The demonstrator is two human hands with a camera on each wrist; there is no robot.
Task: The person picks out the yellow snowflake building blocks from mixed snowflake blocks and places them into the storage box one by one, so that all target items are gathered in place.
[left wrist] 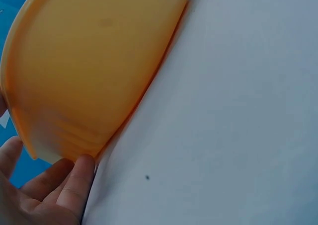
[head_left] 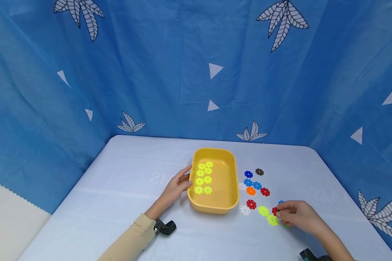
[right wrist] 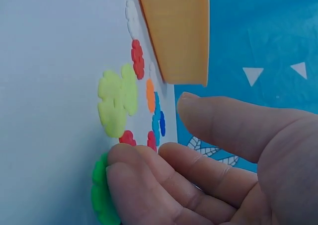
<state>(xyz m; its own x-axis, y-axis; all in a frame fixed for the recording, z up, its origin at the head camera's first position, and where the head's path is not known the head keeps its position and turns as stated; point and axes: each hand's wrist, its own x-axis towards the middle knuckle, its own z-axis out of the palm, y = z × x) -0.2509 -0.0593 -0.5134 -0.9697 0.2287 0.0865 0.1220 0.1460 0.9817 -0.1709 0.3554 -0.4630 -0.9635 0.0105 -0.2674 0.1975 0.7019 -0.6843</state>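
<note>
My left hand point(head_left: 176, 186) grips the left side of a yellow plastic tray point(head_left: 230, 181), thumb at its rim and fingers point(left wrist: 82, 178) against the outer wall. Yellow-green notched plastic discs point(head_left: 199, 181) lie in paired rows along the tray's left half. On the right, my right hand point(head_left: 297, 214) is low over loose discs, its thumb apart from the fingers and nothing pinched between them. Its fingertips are by a green disc point(right wrist: 101, 192) and a red disc point(head_left: 274, 211), both partly hidden. Two yellow-green discs point(head_left: 272, 219) lie just left of that hand.
More loose discs lie between tray and right hand: red point(head_left: 251, 204), white point(head_left: 245, 210), orange point(head_left: 250, 191), light blue point(head_left: 257, 185), dark blue point(head_left: 248, 174) and brown point(head_left: 259, 172). White cloth point(head_left: 127, 163) covers the table; a blue patterned curtain point(head_left: 170, 72) surrounds its back and sides.
</note>
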